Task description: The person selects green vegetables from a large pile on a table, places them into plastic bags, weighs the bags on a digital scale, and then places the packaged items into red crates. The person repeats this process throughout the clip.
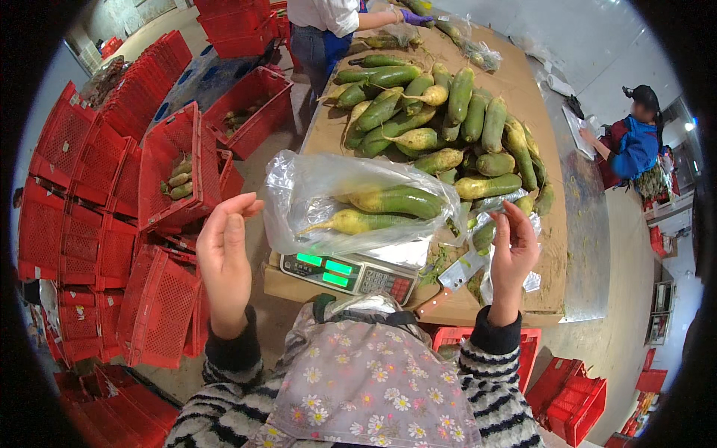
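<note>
A clear plastic bag (pixel 313 185) with green radishes (pixel 392 201) inside lies on a digital weighing scale (pixel 347 274), whose green displays are lit. To the left of the bag my left hand (pixel 227 246) is raised, its fingers slightly curled and nothing in it. My right hand (pixel 511 246) is up on the other side, thumb and fingertips close together near some plastic film; whether they pinch it is unclear. Between the scale and that hand rests a cleaver (pixel 456 274) with a wooden handle, beside leaf scraps and more plastic.
Beyond the scale, many loose green radishes (pixel 403 106) are heaped on the cardboard-covered table (pixel 538 235). Red plastic crates (pixel 168 302) are stacked at left; others (pixel 571 397) stand at lower right. A co-worker's purple-gloved hand (pixel 415 18) is at the far end. Another person (pixel 633 140) stands at right.
</note>
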Demonstrator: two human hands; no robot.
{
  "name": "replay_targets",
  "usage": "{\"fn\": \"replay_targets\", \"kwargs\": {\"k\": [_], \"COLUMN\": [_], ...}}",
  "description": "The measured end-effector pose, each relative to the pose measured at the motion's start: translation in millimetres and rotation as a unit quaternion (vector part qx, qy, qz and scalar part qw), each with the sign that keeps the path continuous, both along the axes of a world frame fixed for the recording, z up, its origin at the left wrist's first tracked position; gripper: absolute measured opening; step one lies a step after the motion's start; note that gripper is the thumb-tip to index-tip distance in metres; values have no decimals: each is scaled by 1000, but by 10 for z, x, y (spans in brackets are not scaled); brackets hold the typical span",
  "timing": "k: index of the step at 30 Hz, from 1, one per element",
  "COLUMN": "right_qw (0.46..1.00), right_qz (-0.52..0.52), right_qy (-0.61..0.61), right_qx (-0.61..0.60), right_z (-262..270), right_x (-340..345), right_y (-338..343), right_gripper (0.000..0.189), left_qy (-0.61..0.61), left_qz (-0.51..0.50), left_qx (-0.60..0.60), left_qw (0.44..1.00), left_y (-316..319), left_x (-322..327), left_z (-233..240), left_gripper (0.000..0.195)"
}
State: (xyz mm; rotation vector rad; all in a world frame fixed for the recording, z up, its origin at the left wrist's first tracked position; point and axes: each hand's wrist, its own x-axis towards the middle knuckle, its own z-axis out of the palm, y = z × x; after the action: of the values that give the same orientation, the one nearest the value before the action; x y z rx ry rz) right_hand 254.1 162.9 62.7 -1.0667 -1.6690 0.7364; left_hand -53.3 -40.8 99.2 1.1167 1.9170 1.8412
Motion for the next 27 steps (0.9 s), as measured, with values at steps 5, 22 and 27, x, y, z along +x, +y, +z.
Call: {"fn": "replay_targets", "kwargs": {"k": [5, 22, 27], "right_qw": [999, 913, 930], "right_qz": [-13, 188, 218], "right_qy": [19, 328, 214], "right_qx": [27, -153, -204], "right_z": [-359, 1067, 929], "right_x": [-103, -300, -368], "right_y": [-32, 49, -34], "right_gripper": [35, 44, 44], "left_qy": [11, -241, -161], "left_qz": [1, -200, -188], "left_qx": [-1, 197, 50], "left_qw": [1000, 929, 968], "left_y": [13, 940, 1077], "left_x": [36, 79, -10], "left_z": [-66, 762, 751], "left_gripper": [30, 15, 18]}}
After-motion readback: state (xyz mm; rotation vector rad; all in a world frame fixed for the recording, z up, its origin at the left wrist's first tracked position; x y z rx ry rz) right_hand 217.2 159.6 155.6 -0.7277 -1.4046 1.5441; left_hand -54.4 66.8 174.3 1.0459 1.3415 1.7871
